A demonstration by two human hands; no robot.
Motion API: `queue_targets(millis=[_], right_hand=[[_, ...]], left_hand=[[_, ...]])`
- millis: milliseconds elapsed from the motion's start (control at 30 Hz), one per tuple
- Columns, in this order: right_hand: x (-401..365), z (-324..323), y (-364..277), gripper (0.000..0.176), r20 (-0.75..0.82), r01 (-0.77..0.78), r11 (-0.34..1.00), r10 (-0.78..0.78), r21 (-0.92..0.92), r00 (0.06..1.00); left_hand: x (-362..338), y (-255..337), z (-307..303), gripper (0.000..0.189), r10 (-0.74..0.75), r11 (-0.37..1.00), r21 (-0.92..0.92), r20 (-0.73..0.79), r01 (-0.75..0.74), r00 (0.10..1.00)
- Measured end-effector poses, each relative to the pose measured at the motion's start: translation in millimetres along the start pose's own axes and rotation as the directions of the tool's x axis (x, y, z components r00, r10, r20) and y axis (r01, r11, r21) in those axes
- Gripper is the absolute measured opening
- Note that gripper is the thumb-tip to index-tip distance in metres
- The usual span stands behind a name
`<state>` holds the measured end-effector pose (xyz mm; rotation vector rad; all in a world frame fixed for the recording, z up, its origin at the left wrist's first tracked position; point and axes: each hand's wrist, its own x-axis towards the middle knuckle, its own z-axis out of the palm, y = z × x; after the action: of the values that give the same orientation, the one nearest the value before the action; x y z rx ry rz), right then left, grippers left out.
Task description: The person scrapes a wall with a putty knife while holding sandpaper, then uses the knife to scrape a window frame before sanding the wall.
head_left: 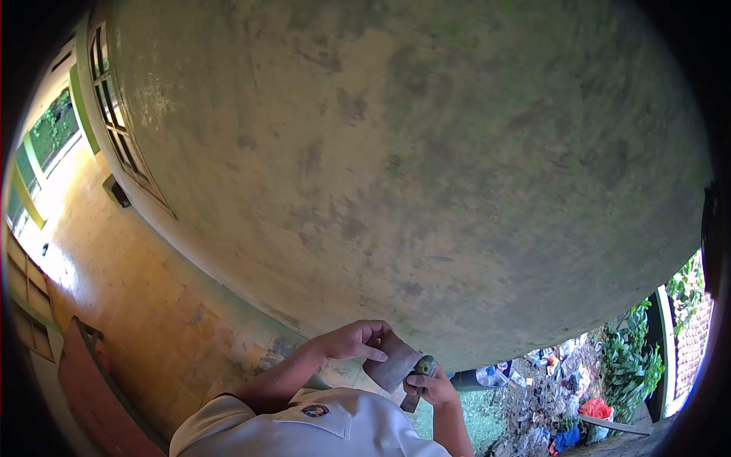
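Here, at the lower centre of the frame, the left hand (353, 340) pinches a flat grey four-sided plate (394, 361) — probably light and stiff, best held by its edges. The right hand (437, 386) wraps around a green round-ended tool (427, 365). The white cloth shirt (373, 420) bears a coloured oval badge (315, 410) — its lettering too small to read.

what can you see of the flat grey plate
The flat grey plate looks thin, dull, roughly four-sided; its material is unclear. It sits tilted beyond the white shirt, gripped near its upper end by the left hand. Its right side meets or overlaps a greenish rounded piece in the right hand; any join is unclear.
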<state>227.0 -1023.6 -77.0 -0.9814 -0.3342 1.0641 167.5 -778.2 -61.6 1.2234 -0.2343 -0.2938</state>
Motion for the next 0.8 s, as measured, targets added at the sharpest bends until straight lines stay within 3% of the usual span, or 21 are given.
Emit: queue_targets(millis=[300,467,600,800], right_hand=[[44.7,53.4,-5.8,0.025,0.048,-0.043,0.998,0.041,0.054,0.998],[71.6,75.3,1.7,0.027,-0.112,-0.033,0.999,0.035,0.020,0.993],[84.9,83.7,4.0,0.025,-0.120,-0.022,0.999,0.026,0.032,0.992],[102.3,91.9,8.0,0.023,-0.145,-0.018,0.994,0.002,-0.110,0.989]], left_hand=[[-37.4,24.8,-55.8,0.034,0.049,0.997,-0.053,-0.066,-0.052,0.997],[-56.4,35.1,-76.6,0.032,0.058,0.998,-0.036,-0.072,-0.061,0.996],[-72.4,40.0,-97.8,0.031,0.037,0.999,0.016,-0.046,-0.036,0.998],[-93.6,52.1,-119.2,0.032,-0.002,0.997,0.082,-0.072,0.008,0.997]])
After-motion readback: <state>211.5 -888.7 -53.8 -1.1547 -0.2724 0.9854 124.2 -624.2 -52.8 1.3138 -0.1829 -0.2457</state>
